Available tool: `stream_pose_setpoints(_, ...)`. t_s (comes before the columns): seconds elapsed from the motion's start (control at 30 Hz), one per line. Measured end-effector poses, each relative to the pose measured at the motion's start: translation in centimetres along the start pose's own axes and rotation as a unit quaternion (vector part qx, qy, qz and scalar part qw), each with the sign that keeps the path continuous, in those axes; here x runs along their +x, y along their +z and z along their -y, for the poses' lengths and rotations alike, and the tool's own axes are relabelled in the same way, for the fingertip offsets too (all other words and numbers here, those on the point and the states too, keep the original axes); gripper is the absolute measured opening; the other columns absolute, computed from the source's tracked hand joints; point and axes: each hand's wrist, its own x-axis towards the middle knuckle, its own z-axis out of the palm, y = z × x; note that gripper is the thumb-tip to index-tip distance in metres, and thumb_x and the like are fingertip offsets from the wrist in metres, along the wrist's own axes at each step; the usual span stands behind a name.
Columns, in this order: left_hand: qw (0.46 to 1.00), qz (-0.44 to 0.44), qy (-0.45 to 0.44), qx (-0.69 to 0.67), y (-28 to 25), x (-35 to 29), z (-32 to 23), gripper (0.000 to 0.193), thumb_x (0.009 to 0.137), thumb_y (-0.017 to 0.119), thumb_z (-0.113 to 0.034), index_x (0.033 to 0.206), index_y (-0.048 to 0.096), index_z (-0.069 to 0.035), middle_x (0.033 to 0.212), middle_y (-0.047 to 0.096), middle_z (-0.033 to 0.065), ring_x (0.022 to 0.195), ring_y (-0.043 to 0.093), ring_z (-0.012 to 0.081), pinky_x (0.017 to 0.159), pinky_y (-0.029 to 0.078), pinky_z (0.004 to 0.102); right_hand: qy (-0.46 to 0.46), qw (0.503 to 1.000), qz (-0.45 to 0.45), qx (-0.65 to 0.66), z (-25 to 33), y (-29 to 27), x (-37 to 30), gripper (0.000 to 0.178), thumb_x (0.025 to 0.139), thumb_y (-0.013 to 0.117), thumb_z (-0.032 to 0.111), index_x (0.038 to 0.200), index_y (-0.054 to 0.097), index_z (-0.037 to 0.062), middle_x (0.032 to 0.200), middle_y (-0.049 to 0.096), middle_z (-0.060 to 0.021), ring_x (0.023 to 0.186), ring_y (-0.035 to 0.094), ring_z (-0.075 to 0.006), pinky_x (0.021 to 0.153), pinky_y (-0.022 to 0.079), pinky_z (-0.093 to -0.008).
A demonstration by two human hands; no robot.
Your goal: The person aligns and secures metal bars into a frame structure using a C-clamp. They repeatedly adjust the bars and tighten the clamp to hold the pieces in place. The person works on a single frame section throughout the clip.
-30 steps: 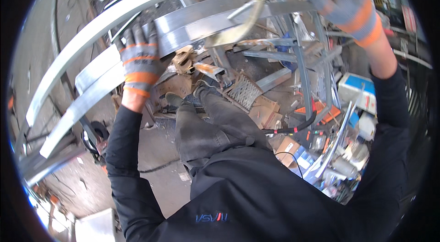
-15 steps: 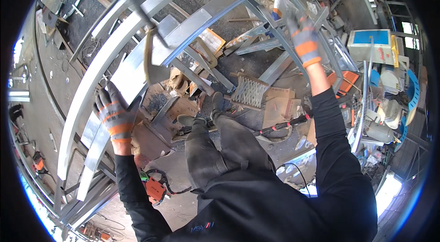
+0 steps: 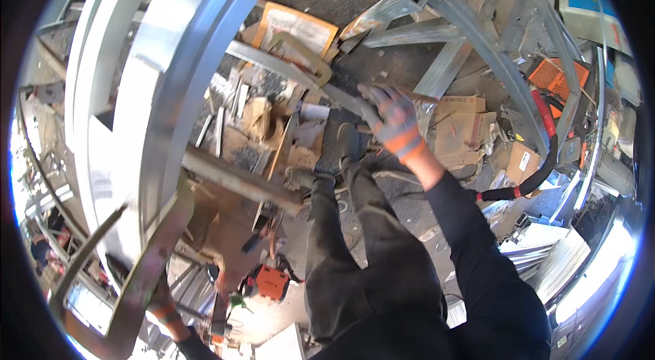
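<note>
Long curved silver metal beams (image 3: 140,80) run down the left side. My left hand (image 3: 162,304), in a grey and orange work glove, is at the lower left beside the beams. A worn yellow-green C-shaped metal piece, like a large clamp (image 3: 147,275), stands in front of it. That hides most of its fingers, so its grip does not show. My right hand (image 3: 397,125), gloved alike, reaches over the middle with fingers apart and holds nothing visible. Its fingertips are near the end of a grey metal bar (image 3: 351,101); whether they touch it I cannot tell.
Welded grey steel frames (image 3: 471,33) stand at the upper right, with an orange slatted panel (image 3: 556,80) beside them. A black hose with red bands (image 3: 525,186) curves at the right. Cardboard (image 3: 460,131) and offcuts litter the floor. An orange tool (image 3: 271,282) lies near my feet.
The view has shifted, bringing the beams closer on the left. My right hand has come from the upper right to the middle. My left hand, previously spread on the beam, is now lower and mostly hidden.
</note>
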Motion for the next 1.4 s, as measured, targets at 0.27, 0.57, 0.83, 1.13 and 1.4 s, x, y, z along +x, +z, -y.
stream_pose_setpoints(0.27,0.949,0.018,0.201,0.244,0.0,-0.2,3.7,0.072,0.094,0.1,-0.027,0.152,0.07,0.003,0.143,0.079,0.0191,0.126,0.076,0.0335,0.119,0.055,0.0465,-0.016,0.963,-0.038,-0.268,-0.5,-13.3,14.0,0.046,0.093,0.083,0.023,0.136,0.08,0.0076,0.121,0.081,-0.0225,0.125,0.071,-0.0481,0.11,0.055,-0.061)
stream_pose_setpoints(0.57,0.948,-0.01,0.174,0.266,-4.4,1.7,-9.5,0.129,0.086,0.087,-0.08,0.177,0.043,0.001,0.161,0.053,0.0442,0.149,0.056,0.06,0.126,0.041,0.0776,-0.002,0.926,0.07,-0.371,-12.3,-10.3,23.0,0.042,0.108,0.067,0.029,0.146,0.074,0.0134,0.129,0.081,-0.0255,0.115,0.079,-0.0486,0.098,0.063,-0.0614)
stream_pose_setpoints(0.83,0.953,0.018,0.141,0.267,-6.4,0.8,-8.5,0.114,0.091,0.083,-0.063,0.177,0.044,0.0,0.169,0.054,0.0378,0.154,0.054,0.0609,0.129,0.026,0.0849,0.179,0.978,0.105,-0.018,10.3,-20.7,11.6,0.064,0.097,0.085,0.016,0.155,0.064,-0.0029,0.143,0.075,-0.022,0.125,0.074,-0.0407,0.114,0.057,-0.0514)
stream_pose_setpoints(1.13,0.971,0.027,0.147,0.187,-5.2,-0.1,-6.0,0.087,0.102,0.072,-0.035,0.177,0.044,0.0,0.173,0.048,0.0401,0.16,0.045,0.0641,0.133,0.024,0.0829,-0.639,0.742,0.158,0.124,66.6,-3.5,-3.2,0.061,0.091,0.075,0.014,0.15,0.074,-0.0005,0.14,0.08,-0.0173,0.116,0.077,-0.0332,0.097,0.062,-0.0482)
stream_pose_setpoints(1.4,0.972,0.033,0.14,0.187,-4.2,-0.7,-4.4,0.089,0.102,0.072,-0.039,0.177,0.044,-0.002,0.174,0.048,0.0381,0.16,0.045,0.0623,0.133,0.024,0.0826,-0.736,0.61,0.228,-0.182,70.4,6.6,-7.7,0.054,0.105,0.066,0.028,0.157,0.071,0.0132,0.136,0.078,-0.0125,0.115,0.076,-0.0281,0.09,0.059,-0.0458)
